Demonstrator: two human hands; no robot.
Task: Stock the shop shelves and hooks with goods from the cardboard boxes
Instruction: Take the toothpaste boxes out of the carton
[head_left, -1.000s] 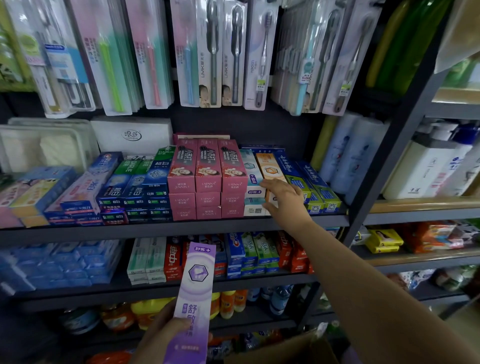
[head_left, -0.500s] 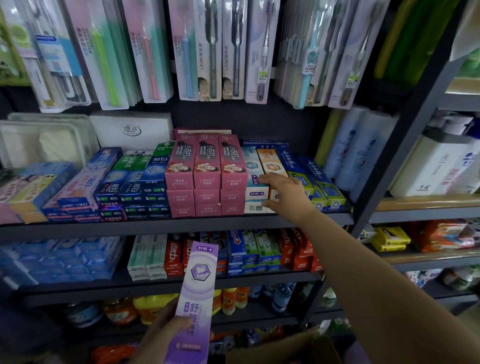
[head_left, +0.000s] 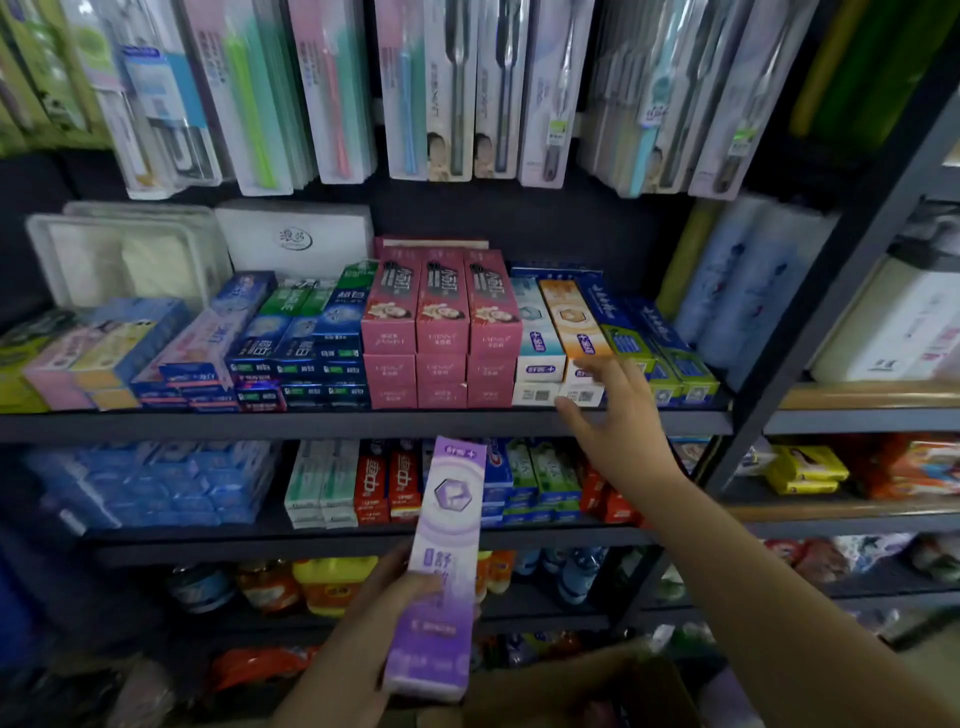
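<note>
The purple box (head_left: 441, 566) is standing upright in front of the lower shelves, the left hand (head_left: 358, 660) gripping its lower half with fingers wrapping round it. It is looking light, stiff and easily dented, so holding its long sides mid-length is probably safest. The right hand (head_left: 618, 431) is hovering, fingers spread and holding nothing, at the front edge of the shelf (head_left: 311, 425) by the orange box (head_left: 569, 317).

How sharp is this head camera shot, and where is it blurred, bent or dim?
Head view: motion smear softens most print, and the right hand is streaked; the purple toothpaste box in the left hand reads clearest. The wide lens bows the shelf post and fans the hanging toothbrush packs. The lowest shelves and the cardboard box sit in dim shadow.
</note>
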